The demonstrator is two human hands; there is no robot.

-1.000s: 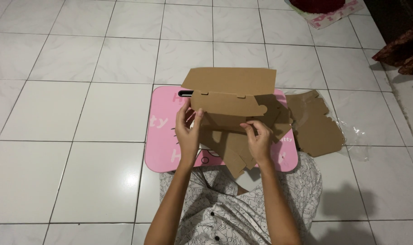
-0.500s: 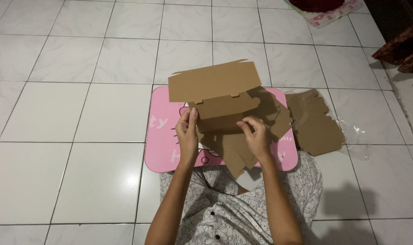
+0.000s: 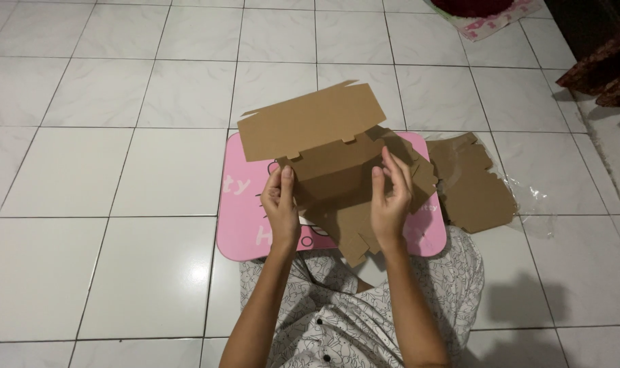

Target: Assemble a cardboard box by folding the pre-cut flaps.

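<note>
A brown die-cut cardboard box blank (image 3: 323, 146) is held up above a small pink table (image 3: 245, 204). My left hand (image 3: 281, 204) grips its left side with the thumb pointing up along the edge. My right hand (image 3: 390, 194) grips its right side, fingers spread over a folded flap. The blank's large top panel tilts up and away from me, with tabs along its fold. Lower flaps hang down between my hands toward my lap.
More flat cardboard blanks (image 3: 477, 184) lie on clear plastic wrap (image 3: 528, 201) to the right of the pink table. White floor tiles (image 3: 119, 170) surround me. A red and pink cloth item (image 3: 487, 13) lies at the far top; dark furniture (image 3: 603, 61) stands at the upper right.
The top panel has swung up and tilted more to the left. Both hands have shifted up along the sides of the blank, and my right hand has moved further right.
</note>
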